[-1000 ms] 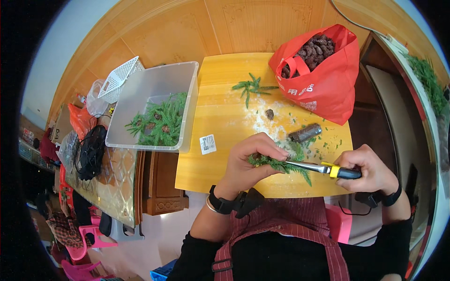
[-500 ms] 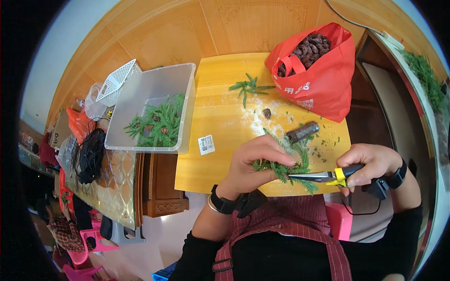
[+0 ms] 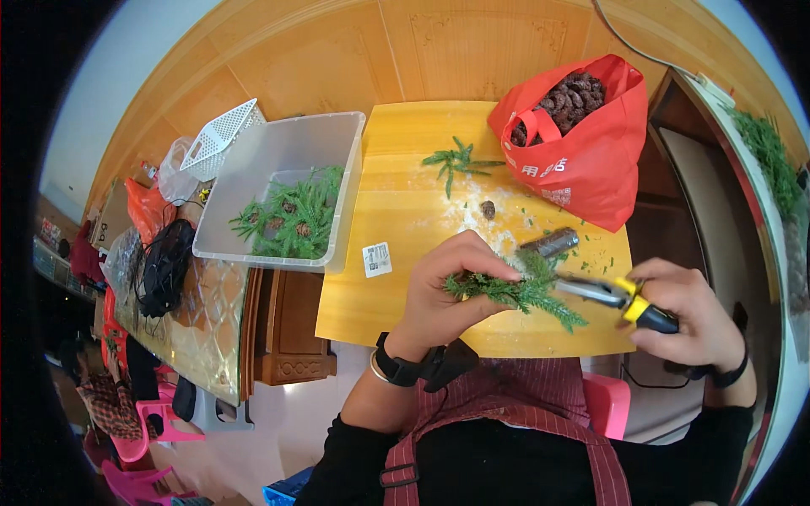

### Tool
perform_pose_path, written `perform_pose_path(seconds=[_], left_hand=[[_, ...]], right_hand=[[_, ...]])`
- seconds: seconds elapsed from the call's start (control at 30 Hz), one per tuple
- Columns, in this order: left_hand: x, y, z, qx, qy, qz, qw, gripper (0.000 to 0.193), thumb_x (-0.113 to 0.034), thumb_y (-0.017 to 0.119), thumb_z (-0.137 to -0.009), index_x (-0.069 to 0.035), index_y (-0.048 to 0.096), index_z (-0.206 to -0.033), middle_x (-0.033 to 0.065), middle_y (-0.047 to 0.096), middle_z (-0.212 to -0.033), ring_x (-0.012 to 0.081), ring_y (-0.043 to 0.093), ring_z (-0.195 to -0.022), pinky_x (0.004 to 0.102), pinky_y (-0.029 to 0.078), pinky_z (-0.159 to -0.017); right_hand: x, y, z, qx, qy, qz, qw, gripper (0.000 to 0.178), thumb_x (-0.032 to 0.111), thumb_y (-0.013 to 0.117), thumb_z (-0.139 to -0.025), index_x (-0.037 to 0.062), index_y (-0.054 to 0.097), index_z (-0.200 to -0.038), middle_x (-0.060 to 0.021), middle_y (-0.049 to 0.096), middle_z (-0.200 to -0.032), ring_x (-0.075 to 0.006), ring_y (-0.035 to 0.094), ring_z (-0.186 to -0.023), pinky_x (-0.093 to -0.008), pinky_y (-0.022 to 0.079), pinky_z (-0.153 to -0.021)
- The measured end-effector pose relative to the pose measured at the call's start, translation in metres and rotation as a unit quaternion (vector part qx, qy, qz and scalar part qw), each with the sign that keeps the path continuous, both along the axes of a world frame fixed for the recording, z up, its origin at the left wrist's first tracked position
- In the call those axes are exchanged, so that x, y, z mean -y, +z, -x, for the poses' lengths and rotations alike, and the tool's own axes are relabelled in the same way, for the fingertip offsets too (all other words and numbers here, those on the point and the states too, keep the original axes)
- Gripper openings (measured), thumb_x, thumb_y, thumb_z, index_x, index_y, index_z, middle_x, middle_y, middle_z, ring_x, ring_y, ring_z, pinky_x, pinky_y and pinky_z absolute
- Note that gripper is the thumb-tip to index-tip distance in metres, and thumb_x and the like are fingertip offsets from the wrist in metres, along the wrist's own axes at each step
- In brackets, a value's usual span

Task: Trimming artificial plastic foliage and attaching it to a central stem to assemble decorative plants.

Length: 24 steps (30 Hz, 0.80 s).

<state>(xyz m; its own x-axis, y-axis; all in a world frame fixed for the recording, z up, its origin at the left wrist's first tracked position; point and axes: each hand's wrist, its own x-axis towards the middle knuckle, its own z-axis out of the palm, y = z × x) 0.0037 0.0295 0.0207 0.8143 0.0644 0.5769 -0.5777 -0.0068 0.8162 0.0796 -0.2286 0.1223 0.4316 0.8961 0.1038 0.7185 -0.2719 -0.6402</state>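
Left fingers [image 3: 483, 263] pinching green sprig [image 3: 533, 293], right fingers [image 3: 666, 297] gripping pliers [image 3: 601, 292], yellow table [image 3: 363, 308]

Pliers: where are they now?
In the head view, the pliers are right of centre in the right hand, near the green sprig in the left hand.

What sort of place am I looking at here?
Probably a small craft workroom: a translucent plastic bin of conifer-like sprigs, a red tote bag of pine cones, and long-nose pliers in the right hand.
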Motion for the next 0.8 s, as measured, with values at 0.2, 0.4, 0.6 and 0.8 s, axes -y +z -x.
perform_pose_path(seconds=[0.2,0.4,0.6,0.8], left_hand=[[0.007,0.001,0.001,0.002,0.021,0.023,0.999,0.02,-0.008,0.073,-0.066,-0.002,0.062,-0.082,0.0094,0.058,-0.081,0.0171,0.056,-0.076,0.0263,0.044,-0.07],[0.012,-0.003,-0.001,0.027,0.018,0.039,0.999,0.024,0.0,0.072,-0.064,-0.004,0.063,-0.086,0.0047,0.056,-0.077,0.0132,0.05,-0.069,0.0241,0.037,-0.062],[0.015,-0.001,0.002,0.006,0.027,0.04,0.999,0.018,-0.005,0.071,-0.067,-0.002,0.061,-0.082,0.0094,0.059,-0.081,0.0161,0.055,-0.075,0.0262,0.044,-0.069],[0.016,-0.002,0.001,0.008,0.016,0.045,0.999,0.018,-0.003,0.07,-0.066,-0.002,0.061,-0.082,0.0099,0.058,-0.081,0.017,0.056,-0.076,0.0272,0.045,-0.07]], right_hand=[[-0.013,-0.013,0.013,0.241,-0.028,-0.036,0.969,0.022,0.014,0.071,-0.059,0.0036,0.054,-0.068,-0.0109,0.057,-0.073,-0.0313,0.055,-0.09,-0.0404,0.043,-0.074],[-0.015,-0.017,0.011,0.325,-0.055,-0.028,0.944,0.021,0.01,0.068,-0.057,0.0027,0.052,-0.067,-0.0113,0.054,-0.07,-0.0334,0.054,-0.09,-0.04,0.044,-0.072],[-0.016,-0.017,0.01,0.341,-0.058,-0.032,0.938,0.024,0.012,0.07,-0.053,0.0032,0.054,-0.068,-0.01,0.057,-0.074,-0.0284,0.055,-0.088,-0.0389,0.044,-0.073],[-0.013,-0.017,0.005,0.36,-0.046,-0.044,0.931,0.024,0.011,0.068,-0.049,0.0035,0.053,-0.065,-0.0088,0.055,-0.069,-0.0274,0.056,-0.082,-0.0377,0.044,-0.067]])
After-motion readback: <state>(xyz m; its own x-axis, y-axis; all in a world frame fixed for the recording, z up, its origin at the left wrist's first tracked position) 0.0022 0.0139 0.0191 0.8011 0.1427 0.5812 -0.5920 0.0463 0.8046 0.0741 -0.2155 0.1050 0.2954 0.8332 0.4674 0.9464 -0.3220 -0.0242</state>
